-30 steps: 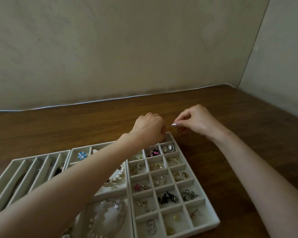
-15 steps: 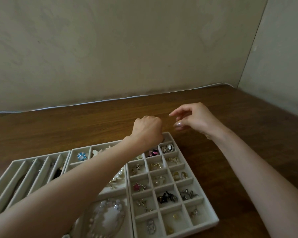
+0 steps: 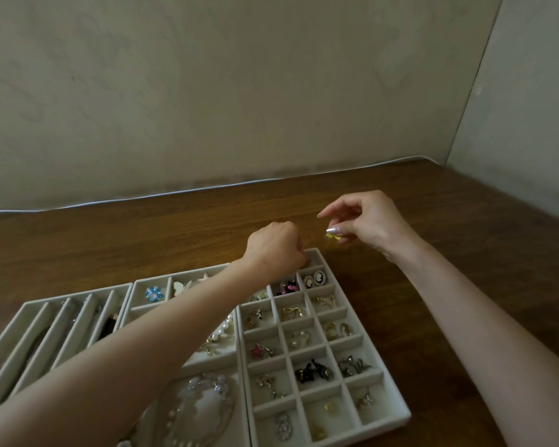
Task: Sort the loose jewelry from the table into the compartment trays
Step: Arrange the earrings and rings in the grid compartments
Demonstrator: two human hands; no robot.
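Above tray [image 3: 388, 379] | left hand [image 3: 276, 250] fisted | right hand [image 3: 370, 222] pinching yellow piece [image 3: 334, 236]

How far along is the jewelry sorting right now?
Mostly done: the grid tray holds pieces in most visible cells, such as the cameo earrings. In hand: the right hand pinches a small yellow piece; the left hand, closed, is at the tray's far corner. No loose jewelry shows on the table.
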